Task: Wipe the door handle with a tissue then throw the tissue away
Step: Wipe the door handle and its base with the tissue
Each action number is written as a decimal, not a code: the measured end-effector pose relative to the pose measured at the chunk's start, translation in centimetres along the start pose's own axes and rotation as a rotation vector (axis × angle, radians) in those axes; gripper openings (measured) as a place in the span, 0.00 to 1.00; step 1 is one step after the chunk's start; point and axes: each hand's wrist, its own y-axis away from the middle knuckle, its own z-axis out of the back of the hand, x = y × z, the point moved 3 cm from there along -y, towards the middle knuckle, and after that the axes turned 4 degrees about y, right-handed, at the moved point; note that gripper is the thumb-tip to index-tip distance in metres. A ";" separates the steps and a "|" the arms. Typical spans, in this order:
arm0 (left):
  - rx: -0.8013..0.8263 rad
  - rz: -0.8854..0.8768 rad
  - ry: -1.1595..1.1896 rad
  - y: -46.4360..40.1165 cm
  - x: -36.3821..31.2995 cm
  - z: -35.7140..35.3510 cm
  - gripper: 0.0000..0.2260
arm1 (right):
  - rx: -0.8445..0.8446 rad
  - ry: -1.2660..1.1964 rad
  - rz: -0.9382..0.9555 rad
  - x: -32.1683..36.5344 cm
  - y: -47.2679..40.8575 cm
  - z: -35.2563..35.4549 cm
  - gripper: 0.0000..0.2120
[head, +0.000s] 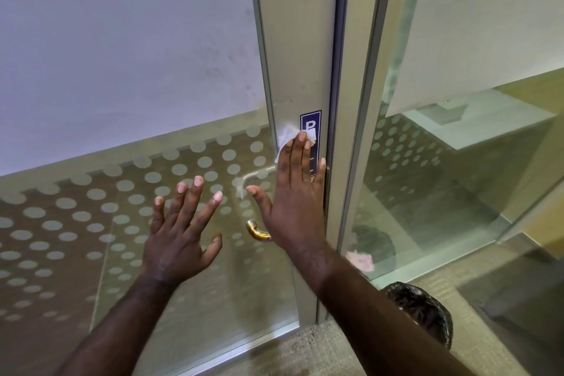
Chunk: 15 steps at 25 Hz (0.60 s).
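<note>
My right hand (294, 192) lies flat against the metal door frame (293, 55), fingers stretched up, pressing a white tissue (288, 137) to the frame beside a blue sign (311, 123). Only the tissue's upper part shows past my fingertips. The brass-coloured door handle (258, 232) curves out just below and left of that hand, partly hidden by my palm. My left hand (180, 229) hovers in front of the dotted glass, left of the handle, fingers spread, holding nothing.
The glass door panel (91, 207) has frosted dots low down and full frosting above. A bin with a black liner (424, 311) stands on the floor at lower right, beside a fixed glass wall (457, 162).
</note>
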 end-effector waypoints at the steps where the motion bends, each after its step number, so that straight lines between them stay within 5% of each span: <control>1: -0.010 -0.003 -0.004 0.0 0.0 -0.1 0.40 | 0.020 -0.007 -0.009 0.2 0.3 -0.3 0.44; 15: -0.039 -0.024 -0.001 0.0 0.1 -0.2 0.40 | 0.084 -0.653 -0.521 5.1 1.1 -0.7 0.49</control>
